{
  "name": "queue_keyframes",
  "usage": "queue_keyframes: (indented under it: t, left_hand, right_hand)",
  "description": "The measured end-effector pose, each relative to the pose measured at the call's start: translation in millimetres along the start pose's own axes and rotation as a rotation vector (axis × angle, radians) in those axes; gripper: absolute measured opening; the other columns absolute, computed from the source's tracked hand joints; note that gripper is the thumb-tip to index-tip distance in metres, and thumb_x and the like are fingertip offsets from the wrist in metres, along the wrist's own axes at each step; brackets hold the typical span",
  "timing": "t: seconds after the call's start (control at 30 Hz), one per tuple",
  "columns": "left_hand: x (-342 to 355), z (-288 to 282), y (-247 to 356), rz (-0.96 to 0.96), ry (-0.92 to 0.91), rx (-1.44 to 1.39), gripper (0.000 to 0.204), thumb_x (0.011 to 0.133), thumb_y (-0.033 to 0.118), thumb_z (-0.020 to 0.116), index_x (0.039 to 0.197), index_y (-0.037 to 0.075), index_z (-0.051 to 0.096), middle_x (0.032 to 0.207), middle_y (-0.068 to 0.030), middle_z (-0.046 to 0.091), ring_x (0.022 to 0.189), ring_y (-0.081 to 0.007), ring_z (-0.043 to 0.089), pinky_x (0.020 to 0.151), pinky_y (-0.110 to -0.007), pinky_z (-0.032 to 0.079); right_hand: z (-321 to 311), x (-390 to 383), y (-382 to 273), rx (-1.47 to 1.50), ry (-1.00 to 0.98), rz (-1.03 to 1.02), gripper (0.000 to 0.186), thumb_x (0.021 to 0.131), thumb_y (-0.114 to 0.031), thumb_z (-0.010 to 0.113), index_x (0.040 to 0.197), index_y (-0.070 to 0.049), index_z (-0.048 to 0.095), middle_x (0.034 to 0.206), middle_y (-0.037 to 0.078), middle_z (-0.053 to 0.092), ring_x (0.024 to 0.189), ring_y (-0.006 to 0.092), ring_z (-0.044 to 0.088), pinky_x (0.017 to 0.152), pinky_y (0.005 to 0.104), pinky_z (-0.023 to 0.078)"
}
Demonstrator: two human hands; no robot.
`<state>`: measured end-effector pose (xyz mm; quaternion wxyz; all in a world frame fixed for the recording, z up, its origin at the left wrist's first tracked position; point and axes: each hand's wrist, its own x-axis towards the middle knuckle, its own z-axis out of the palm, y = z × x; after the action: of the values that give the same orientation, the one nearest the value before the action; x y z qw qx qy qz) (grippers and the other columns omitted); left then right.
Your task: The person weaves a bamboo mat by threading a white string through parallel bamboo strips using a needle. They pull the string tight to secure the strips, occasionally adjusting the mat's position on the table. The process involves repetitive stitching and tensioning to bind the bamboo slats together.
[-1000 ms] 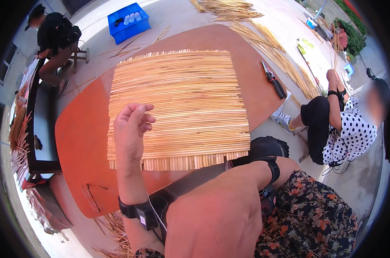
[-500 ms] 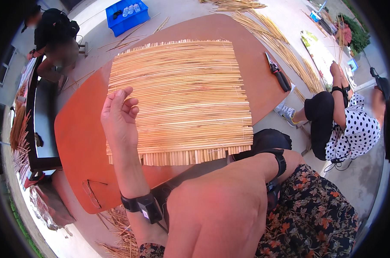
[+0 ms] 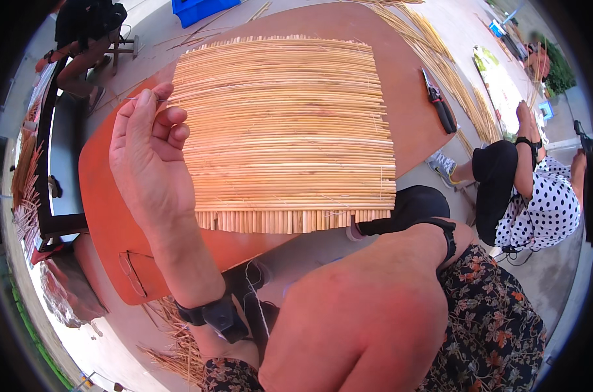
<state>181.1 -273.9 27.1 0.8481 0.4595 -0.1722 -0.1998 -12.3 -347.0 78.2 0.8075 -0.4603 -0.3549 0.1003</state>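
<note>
My left hand [image 3: 149, 144] is raised at the upper left of the reed mat [image 3: 283, 130], palm up, fingers curled in a pinch on a thin needle-like piece [image 3: 132, 98] that points left. My right hand [image 3: 352, 313] is very large in the lower middle, back toward the camera, fingers hidden. A white thread [image 3: 260, 307] hangs beside it. The mat lies on a reddish-brown board [image 3: 107, 196], with layers of reeds crossing at its near edge and loose thread ends on it.
Pruning shears [image 3: 440, 108] and glasses [image 3: 132, 274] lie on the board. Loose reeds [image 3: 466, 91] are on the ground, a blue bin [image 3: 198, 8] behind. One person [image 3: 87, 39] is beside a black-framed table [image 3: 48, 222]; another [image 3: 532, 202] sits at the right, holding reeds.
My left hand has moved left and up, past the mat's left edge, with the thin piece now visible in it. The mat sits higher in the picture. My right hand has shifted right.
</note>
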Motion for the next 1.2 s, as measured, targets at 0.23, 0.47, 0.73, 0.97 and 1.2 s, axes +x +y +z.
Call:
queue_keyframes:
  t: [0.23, 0.47, 0.73, 0.97, 1.2]
  left_hand:
    - [-7.6, 14.4, 1.3, -0.012, -0.033, 0.058, 0.011, 0.096, 0.011, 0.064, 0.099, 0.001, 0.060, 0.100, -0.0140, 0.069, 0.073, -0.0121, 0.062, 0.061, -0.021, 0.048]
    - [-15.1, 22.4, 8.9, 0.042, -0.077, 0.050, 0.010, 0.097, 0.012, 0.062, 0.098, 0.002, 0.060, 0.097, -0.0123, 0.068, 0.071, -0.0108, 0.061, 0.061, -0.021, 0.047]
    - [-28.9, 33.6, 14.8, 0.001, -0.189, 0.073, 0.010, 0.096, 0.012, 0.064, 0.097, 0.002, 0.060, 0.087, -0.0085, 0.066, 0.069, -0.0099, 0.060, 0.059, -0.022, 0.046]
    - [-38.0, 39.9, 11.6, -0.068, -0.400, 0.007, 0.009, 0.092, 0.007, 0.069, 0.094, 0.000, 0.064, 0.082, -0.0047, 0.063, 0.067, -0.0116, 0.058, 0.060, -0.024, 0.047]
    - [-37.7, 38.2, 7.9, -0.065, -0.436, 0.096, 0.009, 0.090, 0.006, 0.071, 0.092, -0.001, 0.065, 0.079, -0.0025, 0.062, 0.066, -0.0097, 0.058, 0.060, -0.022, 0.046]
  right_hand:
    - [1.8, 2.4, 8.1, 0.026, 0.061, -0.191, 0.032, 0.100, -0.017, 0.051, 0.077, 0.003, 0.043, 0.073, 0.018, 0.042, 0.068, 0.0389, 0.048, 0.060, 0.0448, 0.036]
    - [-4.6, -2.2, 4.1, -0.081, 0.094, -0.215, 0.032, 0.098, -0.014, 0.052, 0.073, 0.004, 0.041, 0.074, 0.018, 0.045, 0.066, 0.0371, 0.049, 0.059, 0.0432, 0.038]
    - [-17.4, 3.2, -10.6, -0.226, 0.665, -0.205, 0.016, 0.094, -0.008, 0.058, 0.083, 0.002, 0.054, 0.076, 0.009, 0.055, 0.060, 0.0187, 0.050, 0.055, 0.0297, 0.039]
    - [-53.0, 1.9, -10.3, -0.345, 1.271, -0.155, 0.009, 0.093, -0.010, 0.065, 0.095, -0.001, 0.064, 0.077, -0.002, 0.060, 0.059, 0.0025, 0.047, 0.052, 0.0174, 0.037]
    - [-57.9, -3.1, -8.7, -0.344, 1.228, -0.140, 0.007, 0.092, -0.008, 0.065, 0.094, -0.001, 0.066, 0.080, 0.000, 0.064, 0.061, 0.0028, 0.049, 0.054, 0.0174, 0.040]
